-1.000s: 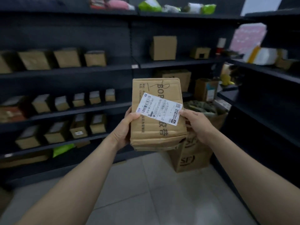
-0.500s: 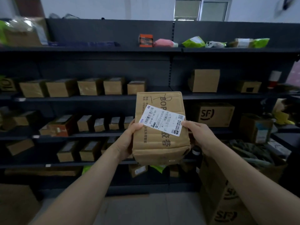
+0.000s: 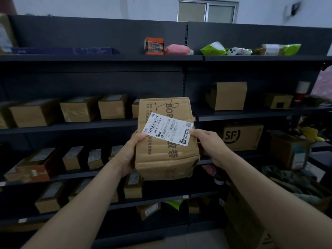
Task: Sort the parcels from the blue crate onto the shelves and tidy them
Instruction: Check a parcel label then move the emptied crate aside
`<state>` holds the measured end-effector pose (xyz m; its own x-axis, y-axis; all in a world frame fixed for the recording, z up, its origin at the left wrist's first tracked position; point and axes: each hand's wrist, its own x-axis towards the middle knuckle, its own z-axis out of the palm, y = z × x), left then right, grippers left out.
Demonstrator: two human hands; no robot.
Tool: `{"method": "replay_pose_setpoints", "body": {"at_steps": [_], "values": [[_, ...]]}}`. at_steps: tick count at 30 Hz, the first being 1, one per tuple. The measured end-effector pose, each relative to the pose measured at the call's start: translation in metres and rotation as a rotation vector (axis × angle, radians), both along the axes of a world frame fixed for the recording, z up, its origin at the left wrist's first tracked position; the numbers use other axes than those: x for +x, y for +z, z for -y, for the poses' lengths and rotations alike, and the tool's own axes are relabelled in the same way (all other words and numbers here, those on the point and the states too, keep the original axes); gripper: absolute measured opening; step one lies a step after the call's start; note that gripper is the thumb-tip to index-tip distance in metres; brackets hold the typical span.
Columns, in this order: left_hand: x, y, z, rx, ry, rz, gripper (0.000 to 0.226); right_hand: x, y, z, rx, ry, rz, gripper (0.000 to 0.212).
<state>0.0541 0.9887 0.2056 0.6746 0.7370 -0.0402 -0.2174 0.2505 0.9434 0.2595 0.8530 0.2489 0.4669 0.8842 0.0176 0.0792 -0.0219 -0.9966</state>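
Parcel in hand: a brown cardboard parcel (image 3: 167,141), dented at its lower corners, held up in front of the dark shelves (image 3: 100,58) at chest height, not resting on anything.
Label: a white shipping label (image 3: 168,129) lies slanted across the parcel's near face — barcodes turned toward the camera.
Left hand: the left hand (image 3: 129,155) is clamped on the parcel's left edge, thumb on the front near the label's corner.
Right hand: the right hand (image 3: 210,144) grips the right edge, fingertips touching the label's right end.
Shelves so far: many brown boxes already stand in rows on the left bays; soft green mailers (image 3: 212,49) and a pink bag (image 3: 177,49) sit on the top shelf; an SF box (image 3: 240,135) and a plain carton (image 3: 227,95) are on the right.
Open room: bare shelf just right of the parcel, beside the plain carton.
Blue crate: not in view, so what remains in it cannot be told.
Progress, as judged: well along with shelving — this parcel is unplaced, probably being read for its slot; placing and squaring-up remain.
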Motion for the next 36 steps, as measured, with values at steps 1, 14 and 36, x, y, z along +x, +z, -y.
{"method": "replay_pose_setpoints", "body": {"at_steps": [1, 14, 36], "values": [[0.005, 0.0, -0.009, -0.008, 0.001, -0.005, 0.069, 0.005, 0.0, -0.01, -0.003, -0.004, 0.001, 0.021], [0.142, 0.026, -0.105, 0.074, 0.04, -0.005, 0.06, 0.136, 0.028, -0.124, 0.003, -0.039, 0.085, 0.021], [0.23, 0.036, -0.287, 0.006, 0.074, -0.051, 0.05, 0.205, 0.045, -0.3, 0.007, -0.177, 0.076, 0.023]]}}
